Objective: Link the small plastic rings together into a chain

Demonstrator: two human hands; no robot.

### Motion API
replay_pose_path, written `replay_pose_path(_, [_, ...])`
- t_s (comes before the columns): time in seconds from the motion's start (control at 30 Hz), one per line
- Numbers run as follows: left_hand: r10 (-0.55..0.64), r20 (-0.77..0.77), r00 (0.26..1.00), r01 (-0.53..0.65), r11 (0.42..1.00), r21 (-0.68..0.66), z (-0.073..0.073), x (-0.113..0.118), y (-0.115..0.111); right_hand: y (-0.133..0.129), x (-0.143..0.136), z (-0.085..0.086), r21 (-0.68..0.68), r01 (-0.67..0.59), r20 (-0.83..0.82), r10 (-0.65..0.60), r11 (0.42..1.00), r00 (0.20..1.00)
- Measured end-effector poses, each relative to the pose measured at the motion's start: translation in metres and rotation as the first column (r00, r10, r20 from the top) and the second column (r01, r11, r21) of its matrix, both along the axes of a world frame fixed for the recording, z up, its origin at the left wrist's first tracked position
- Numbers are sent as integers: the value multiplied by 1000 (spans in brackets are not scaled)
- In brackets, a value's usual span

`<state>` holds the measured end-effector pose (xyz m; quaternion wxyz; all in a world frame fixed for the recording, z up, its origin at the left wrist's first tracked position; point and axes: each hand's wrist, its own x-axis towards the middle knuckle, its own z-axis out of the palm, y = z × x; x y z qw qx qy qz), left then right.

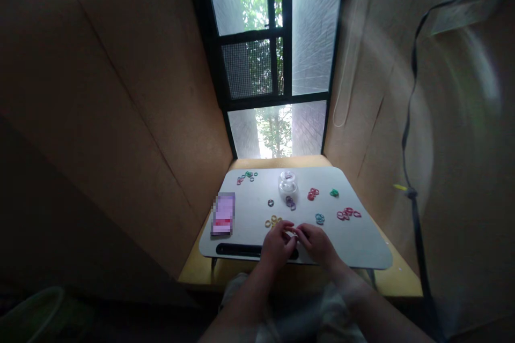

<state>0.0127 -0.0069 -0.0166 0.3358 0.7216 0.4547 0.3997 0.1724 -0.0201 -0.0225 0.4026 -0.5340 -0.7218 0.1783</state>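
Both hands meet at the near edge of the tray, the left hand and right hand with fingertips pressed together around something too small to make out, just past the yellow rings. Beyond them lie a phone at the left, a clear tub at the middle, then red rings, blue rings, purple rings and green rings, all apart from the hands. A black slot runs beside the left wrist.
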Motion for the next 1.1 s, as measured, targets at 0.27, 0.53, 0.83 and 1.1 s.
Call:
replay_pose_path(0.27, [2,9,1000,-3,999,48,1,0,1,1,0,-2,-19,4,57,-3,1000,998])
replay_pose_path(0.53, [10,9,1000,-11,998,67,3,-2,3,-3,-1,3,9,-4,27,4,1000,1000])
replay_pose_path(0.83, [24,-69,997,-19,997,71,10,-1,1,-3,-1,2,6,27,71,-28,1000,997])
replay_pose_path(1.1, [45,-85,995,-36,993,109,7,-1,2,-1,-2,2,11,45,109,-46,999,993])
